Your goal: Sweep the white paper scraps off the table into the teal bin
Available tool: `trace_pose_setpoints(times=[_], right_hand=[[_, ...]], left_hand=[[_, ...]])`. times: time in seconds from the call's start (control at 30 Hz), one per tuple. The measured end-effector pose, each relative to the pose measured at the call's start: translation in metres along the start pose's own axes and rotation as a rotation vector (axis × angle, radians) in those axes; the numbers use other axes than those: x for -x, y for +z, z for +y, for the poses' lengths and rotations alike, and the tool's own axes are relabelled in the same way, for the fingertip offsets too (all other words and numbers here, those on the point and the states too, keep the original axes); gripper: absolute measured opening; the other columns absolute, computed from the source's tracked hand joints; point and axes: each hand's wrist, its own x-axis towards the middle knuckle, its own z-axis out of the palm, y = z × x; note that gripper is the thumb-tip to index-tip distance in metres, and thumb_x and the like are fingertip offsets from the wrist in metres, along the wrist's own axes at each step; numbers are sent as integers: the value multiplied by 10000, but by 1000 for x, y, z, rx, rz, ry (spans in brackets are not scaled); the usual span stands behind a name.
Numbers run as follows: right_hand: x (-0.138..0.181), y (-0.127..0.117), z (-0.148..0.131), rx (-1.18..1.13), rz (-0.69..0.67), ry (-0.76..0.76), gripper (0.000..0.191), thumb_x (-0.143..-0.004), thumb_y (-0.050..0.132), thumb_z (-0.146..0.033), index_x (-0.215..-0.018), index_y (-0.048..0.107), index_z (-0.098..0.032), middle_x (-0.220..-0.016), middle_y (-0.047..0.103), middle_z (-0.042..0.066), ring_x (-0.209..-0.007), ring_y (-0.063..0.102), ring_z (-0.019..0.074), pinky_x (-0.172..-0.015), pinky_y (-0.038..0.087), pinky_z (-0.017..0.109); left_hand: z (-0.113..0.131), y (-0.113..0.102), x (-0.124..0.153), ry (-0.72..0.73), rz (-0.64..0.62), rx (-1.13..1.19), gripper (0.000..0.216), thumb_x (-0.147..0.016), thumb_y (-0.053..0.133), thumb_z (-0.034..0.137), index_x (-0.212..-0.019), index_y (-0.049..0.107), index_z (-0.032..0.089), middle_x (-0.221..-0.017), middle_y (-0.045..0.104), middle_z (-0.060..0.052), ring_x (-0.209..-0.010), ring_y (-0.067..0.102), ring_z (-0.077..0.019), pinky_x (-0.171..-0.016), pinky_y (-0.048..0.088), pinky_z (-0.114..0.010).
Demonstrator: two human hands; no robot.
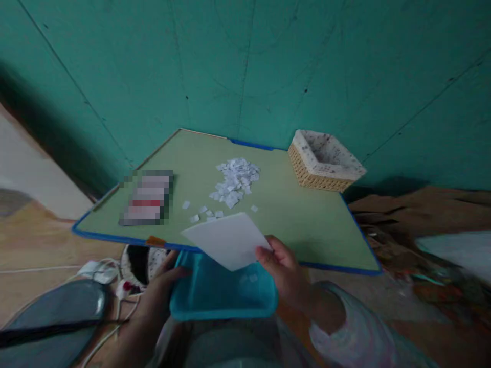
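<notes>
My right hand (283,269) pinches a white sheet of paper (227,239) by its right corner and holds it tilted over the table's front edge. My left hand (160,289) grips the left side of a turquoise plastic tray (222,297), which sits just below the front edge, under the sheet. Two small white scraps lie inside the tray. A heap of small white paper pieces (236,180) lies on the low green table (299,214), with a few loose pieces (203,212) between the heap and the sheet.
A woven basket with a speckled lining (324,161) stands at the table's far right corner. A blurred flat object (148,197) lies on the table's left. White cables and a plug (102,271) lie on the floor at left, beside a dark rounded object (57,312). A teal wall stands behind.
</notes>
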Motion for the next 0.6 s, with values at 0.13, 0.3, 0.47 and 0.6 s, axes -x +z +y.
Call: trace_pose_setpoints(times=[0.13, 0.3, 0.47, 0.6], right_hand=[[-33, -19, -23, 104, 88, -201, 170, -763, 471, -299, -905, 517, -217, -779, 591, -17, -684, 524, 92, -635, 415, 222], [-94, -22, -52, 451, 12, -404, 223, -759, 456, -253, -974, 502, -218, -934, 577, -2, -794, 529, 101, -702, 416, 233], [-140, 6, -48, 846, -189, -610, 209, -778, 416, -205, -948, 536, -199, -955, 582, 9, -886, 521, 111, -770, 389, 252], [-147, 22, -36, 1012, -339, -708, 218, -795, 382, -156, -939, 542, -190, -938, 595, 17, -880, 525, 105, -768, 380, 238]], left_hand=[[-3, 0, -1, 28, -42, 27, 709, -533, 518, 69, -1199, 381, 267, -783, 655, 3, -638, 610, -191, -553, 489, -295], [-8, -4, -2, -9, -33, 21, 731, -523, 531, 51, -1205, 369, 257, -759, 651, 9, -613, 605, -174, -559, 484, -281], [-13, -10, 1, -51, -66, 61, 676, -538, 523, 57, -1167, 404, 271, -841, 643, 5, -696, 607, -180, -636, 474, -287], [-13, -18, 4, -31, -150, 110, 680, -556, 512, 60, -1181, 381, 295, -908, 631, -1, -778, 598, -198, -681, 465, -309]])
